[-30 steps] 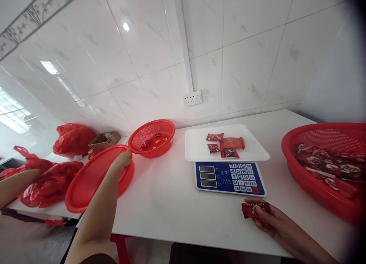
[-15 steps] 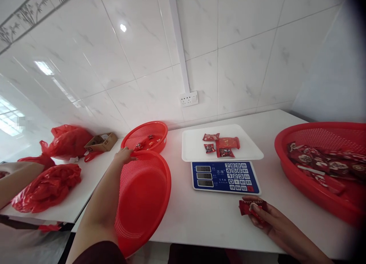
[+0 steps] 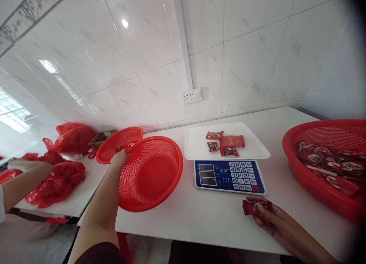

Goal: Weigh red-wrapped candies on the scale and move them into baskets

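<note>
My left hand [image 3: 119, 159] grips the rim of an empty red mesh basket [image 3: 150, 172], which sits tilted on the white table [image 3: 200, 214] left of the scale. Behind it stands a smaller red basket [image 3: 118, 144] with a few candies inside. My right hand [image 3: 267, 216] rests on the table near the front edge, fingers closed on a red candy packet [image 3: 253, 206]. The blue-faced scale [image 3: 228, 174] carries a white tray [image 3: 197, 147] with several red candy packets [image 3: 227, 142].
A large red basket [image 3: 326, 163] full of red packets stands at the right. Red plastic bags [image 3: 57, 176] and a cardboard box [image 3: 101, 138] lie at the left. Another person's arm [image 3: 20, 180] reaches over the bags. A wall socket [image 3: 192, 96] is behind the scale.
My left hand has pulled the empty basket from the left table over to the spot beside the scale and set it flatter. My right hand has kept still with the packet.
</note>
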Tool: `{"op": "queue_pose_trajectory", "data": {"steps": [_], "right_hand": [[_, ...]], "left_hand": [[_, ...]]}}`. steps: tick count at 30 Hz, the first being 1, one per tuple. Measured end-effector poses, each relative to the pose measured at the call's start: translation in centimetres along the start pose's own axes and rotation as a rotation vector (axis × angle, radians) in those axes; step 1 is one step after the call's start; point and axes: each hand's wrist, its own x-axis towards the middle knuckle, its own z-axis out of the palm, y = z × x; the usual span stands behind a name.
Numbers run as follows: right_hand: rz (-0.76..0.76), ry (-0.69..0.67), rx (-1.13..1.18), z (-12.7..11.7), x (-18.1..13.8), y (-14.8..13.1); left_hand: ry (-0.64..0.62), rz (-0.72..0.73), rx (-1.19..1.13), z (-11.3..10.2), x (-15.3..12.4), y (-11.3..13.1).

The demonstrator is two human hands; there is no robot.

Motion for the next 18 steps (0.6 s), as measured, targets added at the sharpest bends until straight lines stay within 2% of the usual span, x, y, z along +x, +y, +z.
{"op": "queue_pose_trajectory", "data": {"steps": [5,10,14,18], "right_hand": [[-0.029,-0.012,0.015,0.7,-0.6,-0.5],[-0.005,-0.044,0.026,0.1,-0.2,-0.5],[0.013,-0.054,0.041,-0.1,-0.1,-0.4],[0.016,-0.048,0.027,0.0,-0.3,-0.4]], "left_hand": [[0.015,-0.01,-0.025,-0.4,0.7,2.0],[0.002,-0.049,-0.033,-0.3,1.5,3.0],[-0.019,-0.033,-0.047,-0.1,2.3,2.8],[-0.024,0.036,-0.071,0.0,2.5,1.1]]}}
